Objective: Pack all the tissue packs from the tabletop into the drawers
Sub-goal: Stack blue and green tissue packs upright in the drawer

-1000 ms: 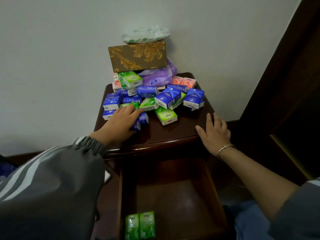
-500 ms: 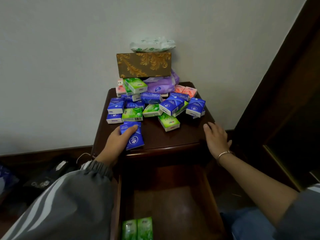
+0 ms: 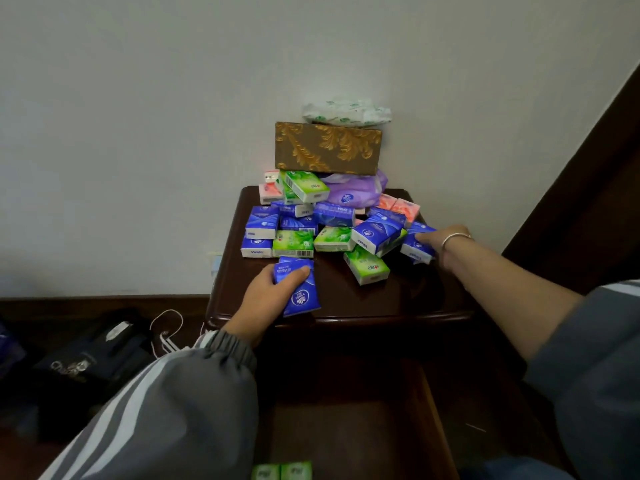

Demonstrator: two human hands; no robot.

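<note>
Two green tissue packs (image 3: 282, 471) lie at the near edge of the open drawer (image 3: 440, 427), so I judge the packing barely begun. A heap of small packs (image 3: 298, 233) in blue, green and pink is yet to be cleared from the far half of the tabletop (image 3: 398, 303). The left hand (image 3: 263, 299) has its fingers (image 3: 294, 275) clamped on a blue tissue pack (image 3: 301, 296) above the near left of the tabletop. The right hand (image 3: 440, 242) reaches into the right side of the heap, its fingers (image 3: 424, 238) on a second blue pack (image 3: 415, 251); whether they grip it or only touch it I cannot tell. Against the wall a gold tissue box (image 3: 327, 147) sits above a purple soft pack (image 3: 356, 194), with a white and green soft pack (image 3: 346, 112) on top. Nothing seems to block the way down to the drawer, though a loose green pack (image 3: 367, 270) between the hands could be knocked. Dark bags (image 3: 90, 355) and a white cord (image 3: 166, 327) lie on the floor to the left
</note>
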